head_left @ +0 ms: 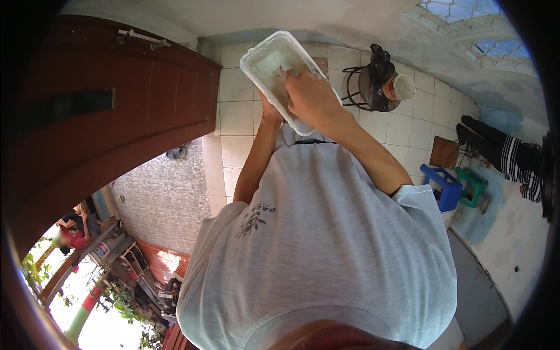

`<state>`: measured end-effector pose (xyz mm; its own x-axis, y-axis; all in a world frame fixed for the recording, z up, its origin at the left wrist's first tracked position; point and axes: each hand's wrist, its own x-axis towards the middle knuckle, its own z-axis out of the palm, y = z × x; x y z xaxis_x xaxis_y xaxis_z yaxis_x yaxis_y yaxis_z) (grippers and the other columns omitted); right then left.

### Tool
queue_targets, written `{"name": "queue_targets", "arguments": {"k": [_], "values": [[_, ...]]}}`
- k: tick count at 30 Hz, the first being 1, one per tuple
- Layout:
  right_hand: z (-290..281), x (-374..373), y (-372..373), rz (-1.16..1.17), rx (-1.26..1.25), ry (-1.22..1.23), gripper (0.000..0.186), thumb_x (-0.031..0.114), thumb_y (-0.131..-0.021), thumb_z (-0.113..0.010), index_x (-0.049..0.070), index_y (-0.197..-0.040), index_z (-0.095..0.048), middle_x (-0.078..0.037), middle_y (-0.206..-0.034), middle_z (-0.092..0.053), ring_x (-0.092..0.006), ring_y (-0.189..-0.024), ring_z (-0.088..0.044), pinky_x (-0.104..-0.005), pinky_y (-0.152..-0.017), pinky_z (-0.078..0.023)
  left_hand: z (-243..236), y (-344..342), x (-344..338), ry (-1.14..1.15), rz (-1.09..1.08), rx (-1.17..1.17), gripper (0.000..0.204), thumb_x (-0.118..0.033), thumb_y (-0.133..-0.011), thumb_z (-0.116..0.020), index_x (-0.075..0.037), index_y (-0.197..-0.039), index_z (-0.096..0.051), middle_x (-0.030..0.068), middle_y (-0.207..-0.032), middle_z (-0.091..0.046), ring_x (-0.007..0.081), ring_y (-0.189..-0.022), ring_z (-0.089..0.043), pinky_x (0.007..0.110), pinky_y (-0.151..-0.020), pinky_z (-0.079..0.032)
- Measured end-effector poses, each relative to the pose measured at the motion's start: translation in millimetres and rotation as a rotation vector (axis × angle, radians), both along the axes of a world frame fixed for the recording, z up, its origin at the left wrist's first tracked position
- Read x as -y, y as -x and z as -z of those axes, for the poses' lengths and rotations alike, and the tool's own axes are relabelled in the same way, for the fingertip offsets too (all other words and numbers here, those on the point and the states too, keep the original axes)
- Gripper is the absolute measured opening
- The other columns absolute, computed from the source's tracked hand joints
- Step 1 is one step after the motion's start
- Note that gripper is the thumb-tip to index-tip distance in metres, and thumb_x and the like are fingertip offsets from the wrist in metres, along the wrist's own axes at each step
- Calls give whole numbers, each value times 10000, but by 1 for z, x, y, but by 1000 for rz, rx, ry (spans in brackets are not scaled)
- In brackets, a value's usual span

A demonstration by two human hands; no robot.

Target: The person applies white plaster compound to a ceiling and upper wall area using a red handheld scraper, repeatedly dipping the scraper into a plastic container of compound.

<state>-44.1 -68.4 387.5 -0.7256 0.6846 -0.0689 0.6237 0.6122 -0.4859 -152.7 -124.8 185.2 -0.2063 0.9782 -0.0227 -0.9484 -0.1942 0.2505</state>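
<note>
I hold a white rectangular tub [266, 58] at the top middle, with pale, wet-looking material smeared inside it and on its rim. My left hand [269, 105] is closed round the tub's left side, its fingers partly hidden beneath. My right hand [309, 99] reaches over the tub's right side into its inside, fingers curled around something small that I cannot make out, tips near the inner surface.
Rightward stand a black stool [371, 87] bearing a dark bag and pale bucket [401, 87], blue [446, 192] and green stools [473, 182], and dark, striped clothing [504, 157]. Leftward are a red-brown door [70, 70], slippers [175, 153] and people [76, 230] outside.
</note>
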Motion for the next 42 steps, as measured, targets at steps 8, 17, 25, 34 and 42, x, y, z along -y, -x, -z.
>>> {"name": "queue_targets", "arguments": {"k": [8,17,25,34,42], "values": [[23,-8,14,-53,-176,-11,189,115,-904,-660,-72,-932,-671,-294,-814,-693,-456,-772,-712,-528,-728,-579,15,4,-12,172,-124,-344,919,-783,-991,-332,-147,-1645,-228,82,-1607,-387,282,-1479,-384,451,-1227,-336],[-7,-9,3,-67,-76,17,269,120,-897,-663,-74,-1083,-663,-285,-826,-688,-454,-802,-695,-535,-756,-564,-18,5,-7,286,-95,-224,940,-851,-933,-320,-138,-1543,-375,81,-1509,-473,257,-1393,-469,438,-1185,-390],[16,-3,14,-55,-8,57,264,146,-886,-683,-55,-1055,-652,-287,-923,-700,-441,-858,-722,-517,-770,-588,-2,-2,4,293,-50,-351,774,-704,-1022,-400,-147,-1559,-393,100,-1526,-487,269,-1393,-494,452,-1165,-433],[-12,1,1,35,-36,159,249,116,-870,-695,-64,-1033,-643,-293,-851,-695,-459,-795,-699,-538,-748,-575,-2,6,5,94,25,-103,894,-794,-971,-364,-138,-1577,-356,104,-1534,-476,287,-1396,-488,465,-1187,-405],[5,-4,25,-16,-45,60,269,124,-892,-675,-77,-1068,-642,-290,-893,-690,-452,-832,-716,-532,-752,-582,44,13,-9,52,-23,-72,886,-799,-973,-332,-181,-1608,-317,13,-1629,-360,225,-1499,-345,431,-1260,-278]]}}
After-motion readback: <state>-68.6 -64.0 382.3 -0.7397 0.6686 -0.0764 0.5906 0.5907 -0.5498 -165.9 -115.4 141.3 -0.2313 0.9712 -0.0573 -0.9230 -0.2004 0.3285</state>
